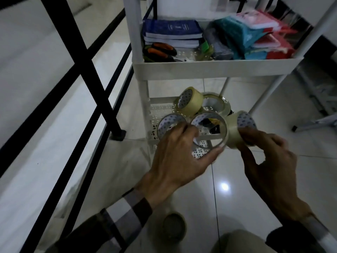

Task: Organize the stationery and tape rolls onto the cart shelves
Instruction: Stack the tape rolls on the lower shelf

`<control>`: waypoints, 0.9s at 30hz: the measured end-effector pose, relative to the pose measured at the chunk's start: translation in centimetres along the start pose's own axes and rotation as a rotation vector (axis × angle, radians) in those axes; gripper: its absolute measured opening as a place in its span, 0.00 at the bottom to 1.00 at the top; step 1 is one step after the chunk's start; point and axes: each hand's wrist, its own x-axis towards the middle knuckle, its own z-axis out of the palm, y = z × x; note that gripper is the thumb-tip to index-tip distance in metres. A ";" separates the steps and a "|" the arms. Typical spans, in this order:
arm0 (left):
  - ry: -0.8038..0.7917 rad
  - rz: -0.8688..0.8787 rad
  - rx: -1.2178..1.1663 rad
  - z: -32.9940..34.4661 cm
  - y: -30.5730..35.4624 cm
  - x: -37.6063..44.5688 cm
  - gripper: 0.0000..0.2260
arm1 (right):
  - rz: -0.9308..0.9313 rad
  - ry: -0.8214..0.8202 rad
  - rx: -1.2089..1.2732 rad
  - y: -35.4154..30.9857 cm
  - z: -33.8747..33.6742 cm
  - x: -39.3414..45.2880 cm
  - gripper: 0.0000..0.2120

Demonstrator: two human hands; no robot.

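Observation:
A white cart stands ahead; its middle shelf [209, 69] carries blue books [171, 31], orange-handled scissors [158, 51] and coloured packets [255, 37]. My left hand [178, 154] holds two clear tape rolls [209, 132], fingers curled through and round them, above the perforated lower shelf [160, 108]. Two more rolls, one beige [189, 101] and one clear [216, 104], sit just behind, seemingly bunched with the held ones. My right hand [269, 156] grips a beige tape roll [238, 128] beside them.
A black metal railing [87, 73] runs along the left. Another tape roll [173, 227] lies on the glossy tiled floor near my knee. A grey metal frame [313, 123] stands at the right.

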 end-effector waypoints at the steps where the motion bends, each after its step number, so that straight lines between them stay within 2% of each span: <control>1: 0.014 0.011 0.003 0.0 0.2 0.9 0.25 | 0.012 0.018 0.002 -0.1 0.1 0.2 0.19; 5: 0.060 -0.056 0.001 0.1 -0.1 4.0 0.23 | 0.038 0.053 0.018 -0.2 0.4 0.3 0.20; 10: 0.039 -0.256 0.080 2.0 -3.6 7.0 0.28 | 0.057 0.033 0.045 -0.7 1.0 -0.3 0.21; 15: -0.028 -0.373 0.107 3.7 -7.2 8.2 0.30 | 0.050 0.028 0.039 -0.4 1.5 -0.4 0.26; 18: -0.035 -0.362 0.225 4.9 -7.6 8.2 0.32 | -0.051 0.079 0.045 -1.0 1.8 0.5 0.23; 21: -0.028 -0.295 0.367 5.7 -8.2 7.8 0.30 | -0.130 0.082 0.058 -1.6 2.6 1.9 0.23; 27: -0.024 -0.301 0.427 6.1 -8.1 6.8 0.30 | -0.204 0.066 -0.026 -2.1 4.5 3.6 0.30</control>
